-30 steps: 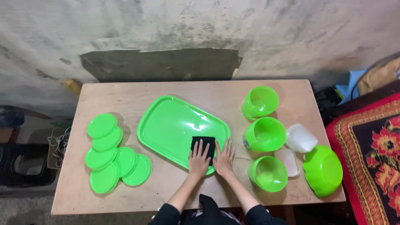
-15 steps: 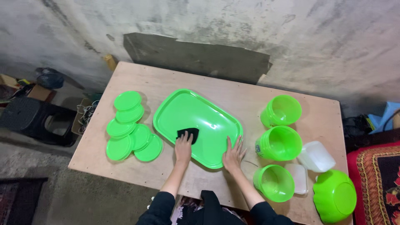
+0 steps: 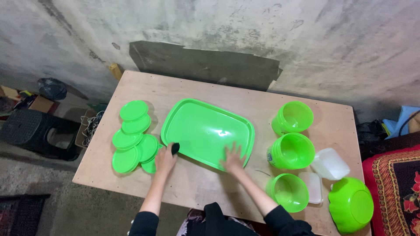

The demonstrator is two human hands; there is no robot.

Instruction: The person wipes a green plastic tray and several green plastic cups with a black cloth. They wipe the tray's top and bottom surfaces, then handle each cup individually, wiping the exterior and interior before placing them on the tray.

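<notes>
A bright green rectangular tray (image 3: 205,126) lies in the middle of a wooden table (image 3: 192,188). My left hand (image 3: 165,158) is at the tray's near left corner, closed on a small black cloth (image 3: 175,148) that peeks out above my fingers. My right hand (image 3: 233,158) lies flat with fingers spread on the tray's near right part, pressing on it.
Several round green lids (image 3: 133,140) lie overlapped left of the tray. Three green tubs (image 3: 292,150) stand in a column on the right, with a clear container (image 3: 330,164), its lid (image 3: 313,187) and an overturned green bowl (image 3: 351,204). A black stool (image 3: 30,131) stands at the left.
My left hand has dragged the black cloth from the tray's middle to its near left corner. My right hand has shifted from the tray's edge onto its surface.
</notes>
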